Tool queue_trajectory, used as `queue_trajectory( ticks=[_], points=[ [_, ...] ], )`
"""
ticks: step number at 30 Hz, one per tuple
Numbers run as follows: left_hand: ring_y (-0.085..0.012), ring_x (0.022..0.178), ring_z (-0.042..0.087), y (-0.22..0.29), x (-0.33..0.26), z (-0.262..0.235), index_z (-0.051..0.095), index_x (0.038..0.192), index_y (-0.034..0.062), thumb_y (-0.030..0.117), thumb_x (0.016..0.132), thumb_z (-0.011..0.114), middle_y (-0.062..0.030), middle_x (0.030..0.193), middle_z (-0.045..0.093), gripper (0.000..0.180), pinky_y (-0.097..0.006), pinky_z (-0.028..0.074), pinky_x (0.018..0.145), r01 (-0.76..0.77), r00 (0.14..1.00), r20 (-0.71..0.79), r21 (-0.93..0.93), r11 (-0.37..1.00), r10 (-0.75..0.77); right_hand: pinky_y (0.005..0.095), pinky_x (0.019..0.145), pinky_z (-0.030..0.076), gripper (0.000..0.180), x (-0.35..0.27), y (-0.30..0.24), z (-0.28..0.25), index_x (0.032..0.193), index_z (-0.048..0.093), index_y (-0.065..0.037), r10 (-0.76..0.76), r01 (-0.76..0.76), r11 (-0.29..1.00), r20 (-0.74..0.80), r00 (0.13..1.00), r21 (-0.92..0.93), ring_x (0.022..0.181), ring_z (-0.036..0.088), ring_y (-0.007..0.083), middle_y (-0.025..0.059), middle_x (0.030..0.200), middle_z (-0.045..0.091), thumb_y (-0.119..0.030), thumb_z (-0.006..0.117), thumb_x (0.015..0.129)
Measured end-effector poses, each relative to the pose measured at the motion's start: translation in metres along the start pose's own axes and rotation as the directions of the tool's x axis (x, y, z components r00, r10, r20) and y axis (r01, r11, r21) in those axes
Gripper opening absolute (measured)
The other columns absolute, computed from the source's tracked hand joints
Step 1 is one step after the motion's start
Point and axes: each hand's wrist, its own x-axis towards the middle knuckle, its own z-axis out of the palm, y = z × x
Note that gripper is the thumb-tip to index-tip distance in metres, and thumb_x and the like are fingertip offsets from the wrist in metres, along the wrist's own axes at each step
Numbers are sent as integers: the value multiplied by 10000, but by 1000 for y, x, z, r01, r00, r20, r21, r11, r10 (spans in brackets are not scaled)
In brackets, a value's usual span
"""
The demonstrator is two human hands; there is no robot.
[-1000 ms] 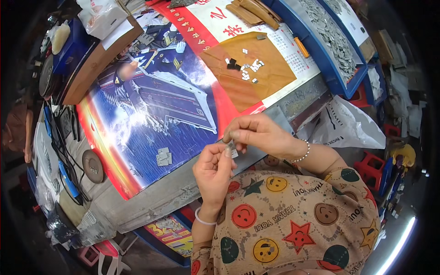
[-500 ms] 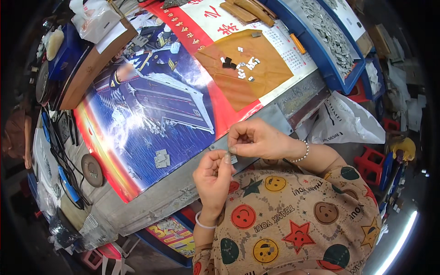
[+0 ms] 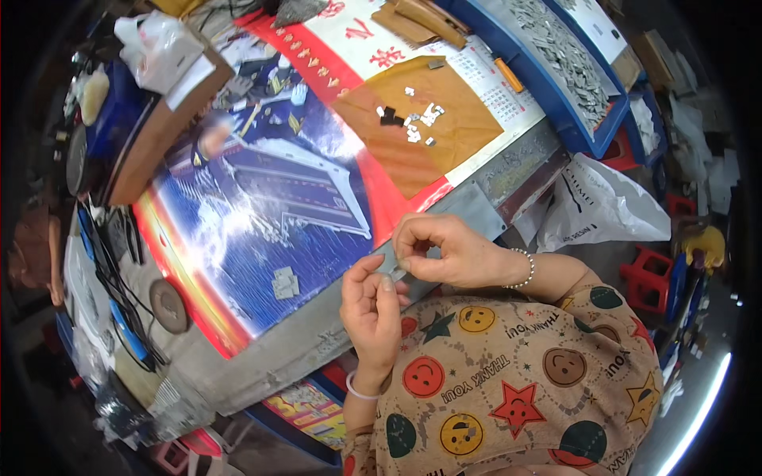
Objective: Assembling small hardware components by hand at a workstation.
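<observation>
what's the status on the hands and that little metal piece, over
Left hand and right hand both pinching one small metal piece at table edge. More small pieces on poster, untouched. Nothing in the way.

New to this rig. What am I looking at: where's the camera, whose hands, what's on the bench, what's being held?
One wide fisheye camera on a person's head looks down, so straight edges bend. No machine here: the left hand and right hand are the wearer's own, meeting over the bench edge. Together they pinch a small grey metal piece between the fingertips. The bench is covered by a big blue poster. On it lie a small pile of metal pieces, and further away a brown paper sheet with more small parts. A blue tray of grey parts sits at the far right.
</observation>
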Motion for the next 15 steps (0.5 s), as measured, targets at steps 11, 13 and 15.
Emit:
queue_trajectory(
  ticks=[11, 13, 15],
  points=[
    [-103, 671, 558, -13, -2, 1, 508, 1144, -52, 29, 946, 479, -70, 782, 602, 216, -215, 458, 625, 24, 995, -102, 164, 986, -7, 267, 620, 455, 100, 2, 26, -3, 844, 568, -13, -190, 207, 957, -100, 977, 205, 713, 550, 112, 44, 795, 581, -105, 608, 847],
    [-108, 653, 552, -15, -2, 8, 516, 1120, -50, 28, 944, 477, -79, 778, 603, 196, -217, 453, 617, 45, 994, -107, 140, 989, -30, 258, 624, 441, 85, -1, 32, -12, 851, 558, -22, -195, 212, 952, -97, 976, 220, 715, 527, 99, 28, 797, 558, -94, 604, 854],
    [-113, 621, 545, -16, 0, 20, 525, 1115, -49, 24, 937, 476, -92, 766, 605, 198, -220, 453, 593, 77, 993, -107, 192, 978, -57, 248, 622, 432, 82, -6, 40, -26, 857, 549, -25, -188, 209, 947, -108, 976, 244, 709, 509, 86, 15, 804, 542, -88, 601, 861]
  ],
)
